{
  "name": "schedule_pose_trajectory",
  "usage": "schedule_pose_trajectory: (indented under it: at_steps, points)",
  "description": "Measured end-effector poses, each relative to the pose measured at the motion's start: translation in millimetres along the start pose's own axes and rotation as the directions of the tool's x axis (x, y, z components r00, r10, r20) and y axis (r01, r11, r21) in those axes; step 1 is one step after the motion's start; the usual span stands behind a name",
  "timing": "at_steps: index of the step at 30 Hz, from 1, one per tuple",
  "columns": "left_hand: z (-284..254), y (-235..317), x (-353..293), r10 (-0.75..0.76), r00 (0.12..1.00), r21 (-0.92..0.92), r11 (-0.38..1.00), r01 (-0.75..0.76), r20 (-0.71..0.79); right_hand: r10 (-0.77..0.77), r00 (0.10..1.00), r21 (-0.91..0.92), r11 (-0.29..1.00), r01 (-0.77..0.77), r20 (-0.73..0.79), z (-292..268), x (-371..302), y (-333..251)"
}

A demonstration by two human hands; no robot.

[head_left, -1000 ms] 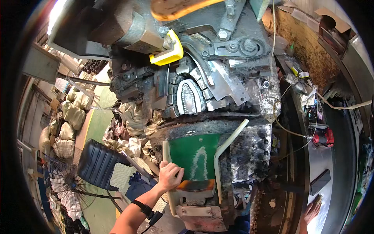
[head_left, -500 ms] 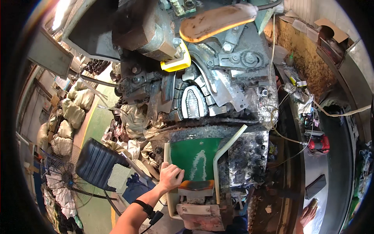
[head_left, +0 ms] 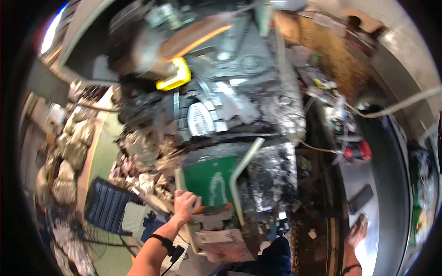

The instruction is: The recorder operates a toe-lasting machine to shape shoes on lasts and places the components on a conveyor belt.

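My left hand (head_left: 185,205) is closed over the left bar of a pale bent frame (head_left: 252,158). Inside this frame lies a green plate (head_left: 202,179) with a whitish arched smear on it. At lower right, my right hand (head_left: 357,232) is over a shiny metal bench, just nearer than a dark flat rectangular object (head_left: 360,199). Blur hides its fingers; a brownish patch shows at its tip, and I cannot tell if it is a held thing. Beyond the plate, the machine holds a light, sole-shaped mould (head_left: 200,119) ringed by metal blocks.
A yellow bracket (head_left: 177,76) juts out above the mould. On the left are a black padded chair (head_left: 108,200), a wire fan (head_left: 69,225) and pale sacks (head_left: 73,152). To the right, a red tool (head_left: 359,151) and cables lie along the bench by a dark belt (head_left: 391,184).
The view has swung right, so the machine appears farther left and blurred. My right hand has come further into view, up toward the dark flat object. My left hand keeps its hold.
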State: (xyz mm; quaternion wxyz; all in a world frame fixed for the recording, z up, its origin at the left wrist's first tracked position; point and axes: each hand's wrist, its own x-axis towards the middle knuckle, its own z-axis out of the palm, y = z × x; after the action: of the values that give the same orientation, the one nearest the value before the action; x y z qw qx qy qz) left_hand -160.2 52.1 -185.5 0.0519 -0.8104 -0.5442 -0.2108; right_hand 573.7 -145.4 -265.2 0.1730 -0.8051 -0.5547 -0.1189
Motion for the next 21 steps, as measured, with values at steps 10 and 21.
schedule_pose_trajectory:
  at_steps: [10, 21]
  points:
    - [-136, 74, 83, -0.066, 0.973, -0.234, 0.972, 0.013, -0.219, 0.308, 0.921, -0.108, 0.951, -0.290, 0.237, -43, 17, -40]
    - [19, 491, 258, 0.729, 0.684, -0.712, 0.480, -0.513, -0.001, 0.328, 0.885, 0.481, 0.748, -0.457, 0.330, -77, -19, -9]
